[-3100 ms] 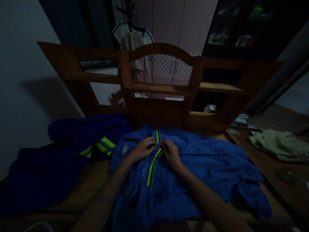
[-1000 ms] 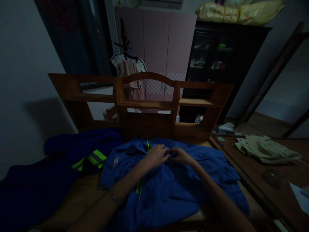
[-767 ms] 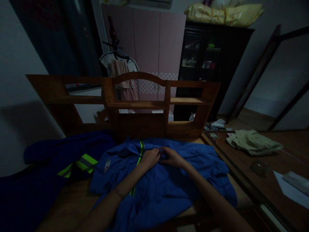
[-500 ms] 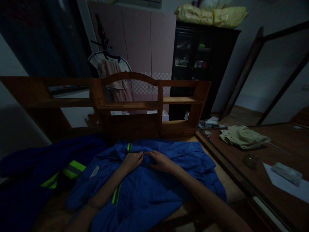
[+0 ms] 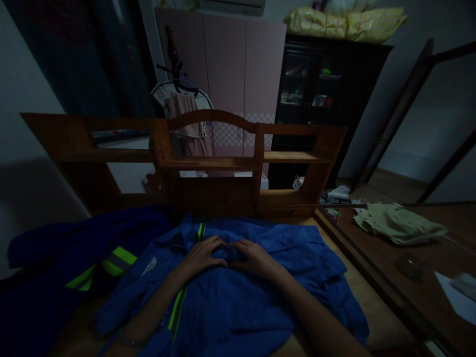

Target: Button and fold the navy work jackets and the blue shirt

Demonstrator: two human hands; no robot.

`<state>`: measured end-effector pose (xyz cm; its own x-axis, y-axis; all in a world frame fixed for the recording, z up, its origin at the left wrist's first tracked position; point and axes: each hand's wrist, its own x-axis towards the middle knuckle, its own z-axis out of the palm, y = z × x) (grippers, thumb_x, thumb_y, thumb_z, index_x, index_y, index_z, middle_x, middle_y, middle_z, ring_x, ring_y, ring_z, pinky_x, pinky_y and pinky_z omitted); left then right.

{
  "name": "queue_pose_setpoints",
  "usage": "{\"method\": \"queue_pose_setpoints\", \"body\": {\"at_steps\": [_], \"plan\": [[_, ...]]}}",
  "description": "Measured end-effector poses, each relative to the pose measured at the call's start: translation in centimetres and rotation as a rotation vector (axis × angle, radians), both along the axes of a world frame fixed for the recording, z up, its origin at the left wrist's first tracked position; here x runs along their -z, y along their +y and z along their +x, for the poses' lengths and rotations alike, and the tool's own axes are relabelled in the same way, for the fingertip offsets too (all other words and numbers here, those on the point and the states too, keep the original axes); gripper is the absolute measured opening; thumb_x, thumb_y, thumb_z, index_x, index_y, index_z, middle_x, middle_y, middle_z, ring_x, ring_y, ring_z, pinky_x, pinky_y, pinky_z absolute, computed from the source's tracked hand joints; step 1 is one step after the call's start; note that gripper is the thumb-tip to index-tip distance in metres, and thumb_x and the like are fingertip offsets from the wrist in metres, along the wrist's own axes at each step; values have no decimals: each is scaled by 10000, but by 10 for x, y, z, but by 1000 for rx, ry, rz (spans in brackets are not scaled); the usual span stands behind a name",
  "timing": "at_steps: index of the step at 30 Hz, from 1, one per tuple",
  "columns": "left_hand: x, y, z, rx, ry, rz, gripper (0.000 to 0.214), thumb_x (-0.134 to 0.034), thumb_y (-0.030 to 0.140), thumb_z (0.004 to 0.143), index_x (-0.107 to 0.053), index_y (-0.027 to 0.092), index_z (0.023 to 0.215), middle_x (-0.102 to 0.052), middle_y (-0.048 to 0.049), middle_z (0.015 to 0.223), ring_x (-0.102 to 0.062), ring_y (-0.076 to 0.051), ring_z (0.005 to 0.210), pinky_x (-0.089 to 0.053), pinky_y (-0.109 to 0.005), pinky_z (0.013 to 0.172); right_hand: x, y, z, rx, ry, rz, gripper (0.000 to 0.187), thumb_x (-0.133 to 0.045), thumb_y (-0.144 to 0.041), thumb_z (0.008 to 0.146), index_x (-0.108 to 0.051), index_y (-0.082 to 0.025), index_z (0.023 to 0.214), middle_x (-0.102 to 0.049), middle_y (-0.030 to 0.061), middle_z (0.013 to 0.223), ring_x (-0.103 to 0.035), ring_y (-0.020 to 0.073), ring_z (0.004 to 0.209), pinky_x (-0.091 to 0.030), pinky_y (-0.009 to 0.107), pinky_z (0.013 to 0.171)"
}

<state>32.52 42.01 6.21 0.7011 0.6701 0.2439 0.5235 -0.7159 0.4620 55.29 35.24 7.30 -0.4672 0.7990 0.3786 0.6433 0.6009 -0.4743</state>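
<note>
A blue work jacket (image 5: 238, 302) with yellow-green reflective stripes and a pale printed mark lies spread out before me. My left hand (image 5: 204, 254) and my right hand (image 5: 255, 256) meet at its middle, fingertips almost touching. Both have curved fingers and thumbs around a raised fold of the jacket's cloth between them. Whatever small part lies under the fingertips is too dark to make out. Left of the jacket is a darker blue garment (image 5: 111, 230) with a similar stripe.
A wooden headboard with shelves (image 5: 211, 161) stands just beyond the jacket. To the right, a brown surface (image 5: 379, 258) holds a folded light-green cloth (image 5: 397, 223), a glass dish (image 5: 412, 265) and a white sheet (image 5: 455, 295). Wardrobes stand behind.
The view has shifted slightly left, so things sit further right. My thumbs have spread from the fingers, and both hands now curve around a fold where they were pinched close together.
</note>
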Motion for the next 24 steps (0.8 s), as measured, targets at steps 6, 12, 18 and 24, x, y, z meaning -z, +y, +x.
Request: {"method": "queue_pose_setpoints", "body": {"at_steps": [6, 12, 18, 24], "plan": [[1, -1, 0, 6, -44, 29, 272, -591, 451, 829, -638, 252, 1008, -627, -13, 969, -603, -168, 908, -455, -251, 784, 1, -2, 0, 33, 11, -13, 475, -630, -253, 829, -517, -262, 1291, -622, 64, 1152, -598, 206, 1042, -468, 309, 893], [5, -3, 2, 54, -76, 55, 262, -381, 270, 955, -615, 225, 1066, -635, -29, 1011, -592, -154, 964, -450, -268, 868, 8, 1, -4, 59, 54, -14, 322, -475, -230, 921, -560, -249, 1231, -651, 47, 1095, -610, 182, 1002, -465, 285, 883], [10, 3, -2, 102, -89, 44, 254, -430, 186, 931, -608, 229, 1107, -636, -29, 1013, -596, -146, 969, -451, -259, 858, 19, 8, -3, 82, 150, -26, 250, -436, -206, 941, -618, -250, 1107, -666, 25, 1010, -625, 171, 929, -465, 269, 825], [8, 3, -4, 102, -63, 81, 206, -490, 211, 908, -657, 217, 1030, -638, -30, 961, -603, -149, 924, -451, -249, 820, 21, 8, -5, 66, 181, -23, 232, -446, -184, 939, -617, -240, 1086, -654, 20, 961, -614, 155, 892, -452, 257, 800]]}}
